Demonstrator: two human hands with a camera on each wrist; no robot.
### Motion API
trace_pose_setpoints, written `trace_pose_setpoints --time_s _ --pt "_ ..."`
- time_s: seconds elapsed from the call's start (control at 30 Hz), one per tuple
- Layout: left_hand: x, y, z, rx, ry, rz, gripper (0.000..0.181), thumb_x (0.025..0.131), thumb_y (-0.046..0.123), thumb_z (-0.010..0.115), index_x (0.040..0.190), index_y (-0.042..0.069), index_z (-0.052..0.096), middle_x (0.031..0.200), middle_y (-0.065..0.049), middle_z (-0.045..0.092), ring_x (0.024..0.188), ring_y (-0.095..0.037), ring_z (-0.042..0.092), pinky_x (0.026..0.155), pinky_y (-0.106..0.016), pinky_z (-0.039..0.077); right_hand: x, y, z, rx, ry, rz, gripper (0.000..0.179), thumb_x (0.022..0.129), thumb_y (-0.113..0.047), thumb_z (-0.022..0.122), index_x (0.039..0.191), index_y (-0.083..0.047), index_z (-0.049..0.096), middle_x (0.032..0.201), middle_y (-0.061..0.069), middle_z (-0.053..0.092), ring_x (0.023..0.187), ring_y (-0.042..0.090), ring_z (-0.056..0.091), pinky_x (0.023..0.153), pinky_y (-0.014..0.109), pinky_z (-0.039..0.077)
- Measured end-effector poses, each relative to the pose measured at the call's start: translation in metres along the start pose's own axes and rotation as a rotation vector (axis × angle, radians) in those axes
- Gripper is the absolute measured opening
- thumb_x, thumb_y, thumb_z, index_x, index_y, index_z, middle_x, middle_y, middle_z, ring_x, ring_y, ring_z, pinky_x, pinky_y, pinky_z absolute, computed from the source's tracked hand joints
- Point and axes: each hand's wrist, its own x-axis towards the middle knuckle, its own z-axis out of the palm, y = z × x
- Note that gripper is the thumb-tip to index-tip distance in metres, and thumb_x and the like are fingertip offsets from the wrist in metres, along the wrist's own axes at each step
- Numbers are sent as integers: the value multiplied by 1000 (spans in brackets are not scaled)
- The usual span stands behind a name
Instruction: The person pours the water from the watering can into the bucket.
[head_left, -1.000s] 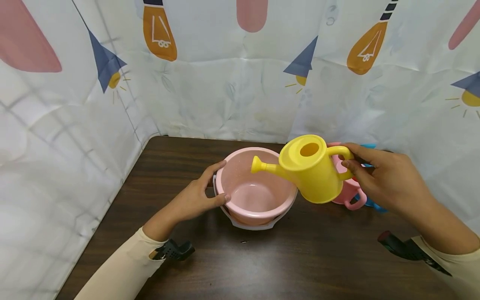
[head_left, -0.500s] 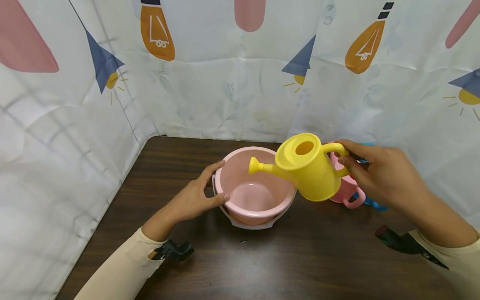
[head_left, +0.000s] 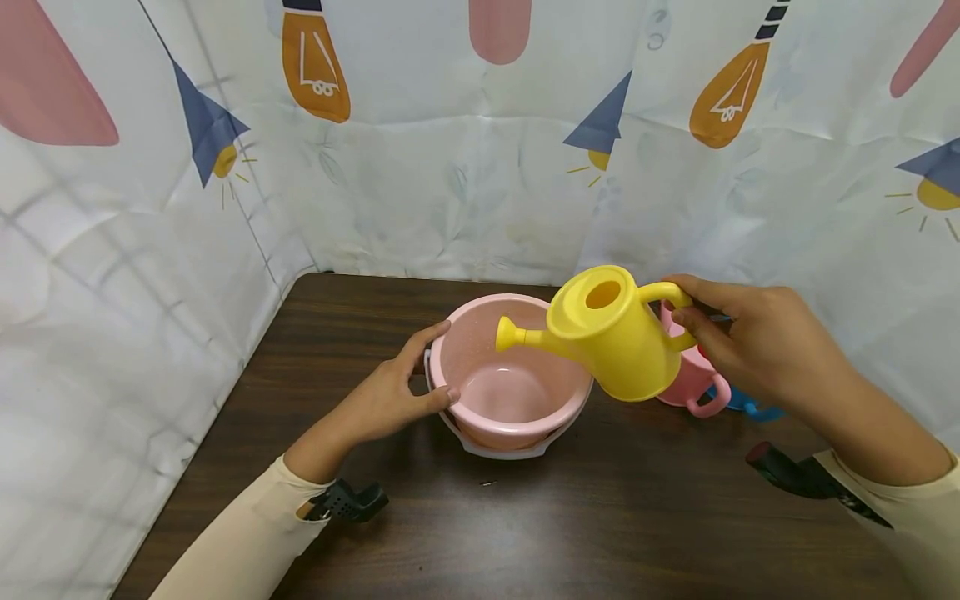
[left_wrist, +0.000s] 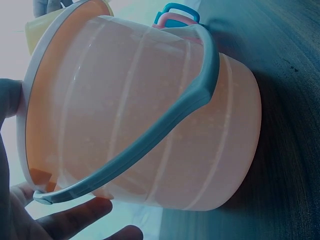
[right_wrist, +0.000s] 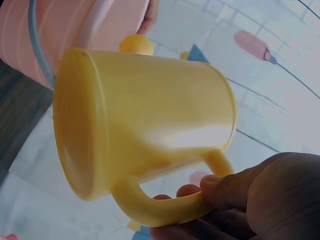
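Note:
My right hand (head_left: 757, 342) grips the handle of a yellow watering can (head_left: 615, 342), with fingers wrapped through the handle in the right wrist view. The can is raised and tilted left, its spout (head_left: 517, 335) over the opening of a pink bucket (head_left: 510, 429). No water shows coming from the spout. At the bucket's left side, my left hand (head_left: 382, 396) holds the rim with thumb and fingers spread. The left wrist view shows the bucket's grey handle (left_wrist: 150, 137) hanging down its side. Seen from above, the bucket's visible floor is bare.
Behind the can and my right hand stand a pink cup (head_left: 693, 387) and a blue item with a handle (head_left: 750, 407), both partly hidden. The dark wooden table (head_left: 525, 533) meets a patterned curtain (head_left: 450, 192) at the back and left.
The watering can and right hand have shifted slightly left and up, and the can tilts a bit more. The left hand and bucket stay put.

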Motion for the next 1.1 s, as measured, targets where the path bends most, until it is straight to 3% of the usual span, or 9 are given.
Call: trace_pose_setpoints --time_s 0.27,0.5,1.1 --pt "0 -1 0 -13 -7 1 88 91 47 72 162 37 21 135 -14 63 126 -28 58 103 -60 41 2 -1 -1 -6 -19 12 35 92 -4 75 127 -11 73 87 4 74 55 11 53 47 25 39" --pt "0 1 -1 -17 -11 -5 88 91 48 73 162 38 21 136 -14 62 126 -28 58 102 -57 42 1 -1 0 -5 0 5 35 91 -4 75 125 -11 74 83 1 71 48 5 38 45 22 31" --pt "-1 0 0 -22 -4 1 88 91 46 73 162 36 22 136 -15 62 126 -29 58 103 -59 41 2 -4 0 -9 -11 23 37 91 -5 76 128 -11 73 86 3 73 54 11 49 46 24 37"
